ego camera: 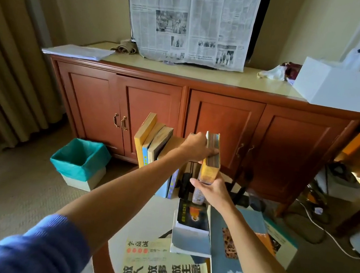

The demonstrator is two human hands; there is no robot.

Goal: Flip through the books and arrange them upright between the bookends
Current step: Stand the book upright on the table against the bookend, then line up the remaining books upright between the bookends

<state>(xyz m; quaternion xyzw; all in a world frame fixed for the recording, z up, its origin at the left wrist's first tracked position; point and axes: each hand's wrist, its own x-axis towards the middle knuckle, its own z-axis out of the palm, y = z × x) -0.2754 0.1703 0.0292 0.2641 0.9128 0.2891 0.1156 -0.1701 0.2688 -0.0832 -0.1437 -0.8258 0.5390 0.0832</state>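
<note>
An orange-yellow paperback (211, 161) stands upright at the right end of a row of upright books (153, 142) on the round table (162, 212). My left hand (198, 146) grips its top edge from the left. My right hand (209, 189) pinches its lower spine. The row leans to the left; dark books stand hidden behind my left forearm. A black bookend (239, 190) rises just right of the paperback. Flat on the table lie a thick black-covered book (192, 227), a cream book with large Chinese characters (163, 269) and a grey-blue book (234, 258).
A wooden cabinet (200, 116) stands behind the table, with a newspaper (190, 18) hung over a screen and a white tissue box (345, 87) on top. A bin with a teal liner (79, 159) sits on the carpet at left. Cables and bags lie at right.
</note>
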